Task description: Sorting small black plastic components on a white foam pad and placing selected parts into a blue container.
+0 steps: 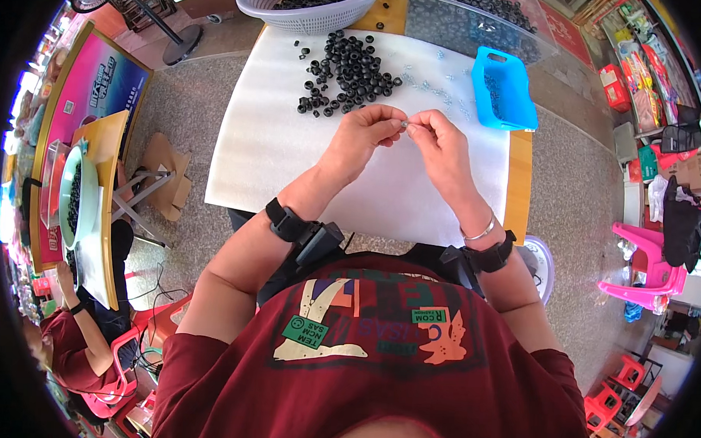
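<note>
My left hand [368,135] and my right hand [443,143] meet over the white table covering [283,155]. Thumbs and forefingers of both are pinched together on a small silvery piece [405,123], too small to tell its kind. Just beyond my left hand lies a loose pile of black ring-like parts [354,71], some with visible holes. Small shiny pieces [428,88] are scattered on the covering beyond my right hand. More such pieces lie in a bright blue plastic basket [516,114] at the table's right edge.
A pale grey colander [311,19] of black parts and a clear bin [450,25] of more stand at the far edge. Leftward, a person [76,337] sits by another table with a pale green basin [89,194]. Pink plastic stools [650,264] stand at right.
</note>
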A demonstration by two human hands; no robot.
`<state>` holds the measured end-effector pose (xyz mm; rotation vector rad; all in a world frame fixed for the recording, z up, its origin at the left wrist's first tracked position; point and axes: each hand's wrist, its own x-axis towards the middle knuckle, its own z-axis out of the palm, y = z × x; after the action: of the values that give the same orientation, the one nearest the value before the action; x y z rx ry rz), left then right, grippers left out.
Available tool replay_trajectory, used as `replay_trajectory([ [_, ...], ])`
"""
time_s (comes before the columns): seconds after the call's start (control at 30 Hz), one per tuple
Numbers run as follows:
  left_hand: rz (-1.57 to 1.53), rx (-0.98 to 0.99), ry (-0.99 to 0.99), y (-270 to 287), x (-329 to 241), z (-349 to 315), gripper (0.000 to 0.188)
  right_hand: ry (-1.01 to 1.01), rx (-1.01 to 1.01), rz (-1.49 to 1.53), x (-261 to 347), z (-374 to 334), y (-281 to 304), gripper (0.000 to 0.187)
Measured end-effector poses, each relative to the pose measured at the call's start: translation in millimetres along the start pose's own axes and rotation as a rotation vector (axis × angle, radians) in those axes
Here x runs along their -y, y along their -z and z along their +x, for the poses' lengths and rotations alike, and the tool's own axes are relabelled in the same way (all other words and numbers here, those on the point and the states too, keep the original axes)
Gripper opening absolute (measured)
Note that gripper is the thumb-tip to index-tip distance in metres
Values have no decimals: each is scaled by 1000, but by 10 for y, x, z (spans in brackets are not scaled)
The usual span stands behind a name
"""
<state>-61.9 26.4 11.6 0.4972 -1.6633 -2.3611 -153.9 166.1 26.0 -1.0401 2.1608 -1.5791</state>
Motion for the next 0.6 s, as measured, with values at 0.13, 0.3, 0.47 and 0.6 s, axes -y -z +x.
replay_trajectory([
  [0.13, 37, 0, -18, 45, 58, 6, 15, 25, 4, 3, -38, 7, 10, 11],
  [0.3, 319, -76, -50, 20, 75, -35, 13, 69, -47, -103, -114, 33, 18, 10],
  [0.47, 843, -96, -407, -14, 201, -137, 10, 322, -164, -510, -397, 200, 107, 11],
  [0.6, 1051, -61, -621, 35, 240, -147, 12, 344, -156, -610, -481, 232, 107, 13],
])
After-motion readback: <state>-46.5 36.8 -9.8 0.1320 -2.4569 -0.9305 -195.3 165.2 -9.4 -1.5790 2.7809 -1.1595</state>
